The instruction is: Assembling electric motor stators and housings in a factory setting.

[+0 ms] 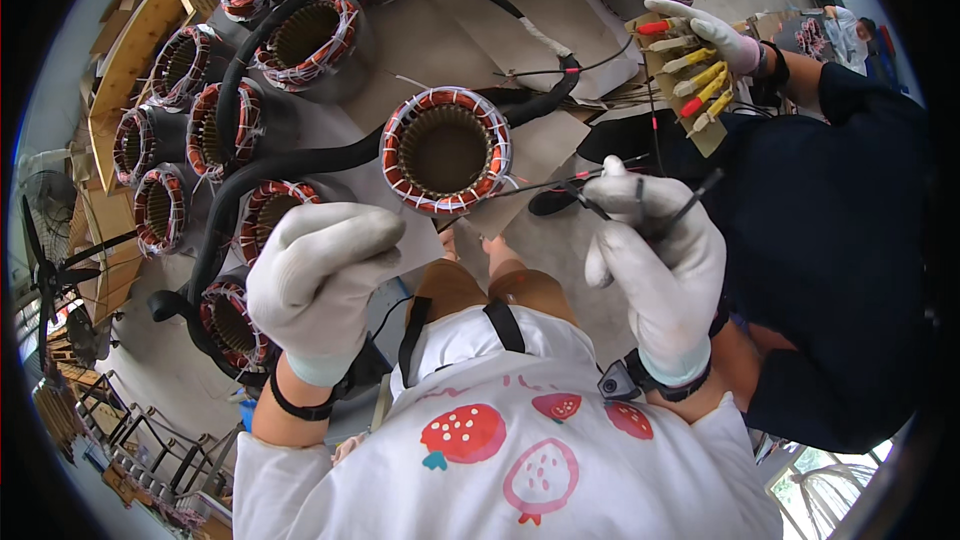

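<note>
Stator (446, 203) stands on the far side between my hands, long axis roughly upright, open bore facing up. My right hand (665, 275) grasps thin black tubes (703, 188) between bent fingers; whether my curled left hand (312, 280) grips anything, I cannot tell.

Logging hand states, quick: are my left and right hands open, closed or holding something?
Left hand: curled closed, nothing visible in it.
Right hand: curled, holding short black tubes.
</note>
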A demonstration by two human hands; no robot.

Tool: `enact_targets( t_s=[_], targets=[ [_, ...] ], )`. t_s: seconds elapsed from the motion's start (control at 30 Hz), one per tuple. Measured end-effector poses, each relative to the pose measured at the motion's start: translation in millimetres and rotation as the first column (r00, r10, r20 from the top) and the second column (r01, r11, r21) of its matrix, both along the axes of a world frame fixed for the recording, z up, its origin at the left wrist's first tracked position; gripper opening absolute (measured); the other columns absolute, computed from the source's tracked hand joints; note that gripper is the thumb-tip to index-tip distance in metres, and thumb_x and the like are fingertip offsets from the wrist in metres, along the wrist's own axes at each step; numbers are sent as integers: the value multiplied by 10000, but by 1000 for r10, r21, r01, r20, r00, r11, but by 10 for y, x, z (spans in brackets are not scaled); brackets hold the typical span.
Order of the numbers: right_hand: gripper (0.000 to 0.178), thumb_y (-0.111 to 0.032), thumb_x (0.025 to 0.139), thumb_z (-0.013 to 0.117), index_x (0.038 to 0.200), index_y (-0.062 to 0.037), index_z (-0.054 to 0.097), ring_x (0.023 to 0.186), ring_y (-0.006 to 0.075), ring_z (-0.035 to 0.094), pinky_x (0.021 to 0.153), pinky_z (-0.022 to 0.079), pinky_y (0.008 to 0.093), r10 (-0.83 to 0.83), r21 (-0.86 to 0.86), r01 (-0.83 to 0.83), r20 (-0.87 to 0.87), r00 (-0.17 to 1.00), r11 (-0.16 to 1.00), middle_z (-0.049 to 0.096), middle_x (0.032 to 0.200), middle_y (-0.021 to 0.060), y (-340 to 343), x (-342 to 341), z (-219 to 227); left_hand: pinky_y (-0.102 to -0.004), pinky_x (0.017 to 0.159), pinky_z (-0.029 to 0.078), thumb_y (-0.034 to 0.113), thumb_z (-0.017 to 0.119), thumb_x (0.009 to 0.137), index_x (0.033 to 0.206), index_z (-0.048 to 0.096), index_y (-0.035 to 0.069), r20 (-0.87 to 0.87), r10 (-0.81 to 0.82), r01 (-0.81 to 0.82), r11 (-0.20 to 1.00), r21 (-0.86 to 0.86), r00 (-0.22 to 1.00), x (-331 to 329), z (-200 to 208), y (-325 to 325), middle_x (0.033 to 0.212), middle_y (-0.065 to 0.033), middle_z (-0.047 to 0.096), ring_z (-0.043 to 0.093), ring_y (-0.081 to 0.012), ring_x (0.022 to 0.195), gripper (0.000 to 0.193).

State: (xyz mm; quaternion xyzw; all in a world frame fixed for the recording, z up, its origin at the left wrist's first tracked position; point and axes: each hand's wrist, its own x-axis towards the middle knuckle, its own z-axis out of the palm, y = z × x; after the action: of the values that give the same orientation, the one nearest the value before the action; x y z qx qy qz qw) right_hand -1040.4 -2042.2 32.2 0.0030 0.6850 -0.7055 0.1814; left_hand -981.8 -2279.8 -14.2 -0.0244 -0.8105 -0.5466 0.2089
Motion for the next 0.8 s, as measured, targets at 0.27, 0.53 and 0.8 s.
enact_targets(
  t_s=[0.27,0.53,0.8],
  targets=[
    [214,-74,880,646,1080,1,643,747,112,654,706,519,260,259,198,-221,-191,947,955,698,887,115,-555,-11,-451,-287,737,521,49,697,834,943,661,-40,311,-5,-99,944,316,950,134,-19,72,911,-137,686,651,-184,803,145],
    [155,-75,813,713,952,-10,694,672,154,639,631,506,273,393,215,-361,-130,910,907,659,789,97,-746,65,-405,-237,746,502,78,696,856,965,675,-43,518,7,-243,889,389,855,213,68,-39,900,-76,686,627,-106,802,164],
    [124,-18,814,686,931,12,659,774,186,616,691,488,290,435,177,-413,-112,893,893,629,870,107,-763,104,-482,-216,687,505,92,679,863,971,679,-41,677,-210,-268,805,529,706,197,47,-172,873,-54,702,624,-78,749,172]
  ],
)
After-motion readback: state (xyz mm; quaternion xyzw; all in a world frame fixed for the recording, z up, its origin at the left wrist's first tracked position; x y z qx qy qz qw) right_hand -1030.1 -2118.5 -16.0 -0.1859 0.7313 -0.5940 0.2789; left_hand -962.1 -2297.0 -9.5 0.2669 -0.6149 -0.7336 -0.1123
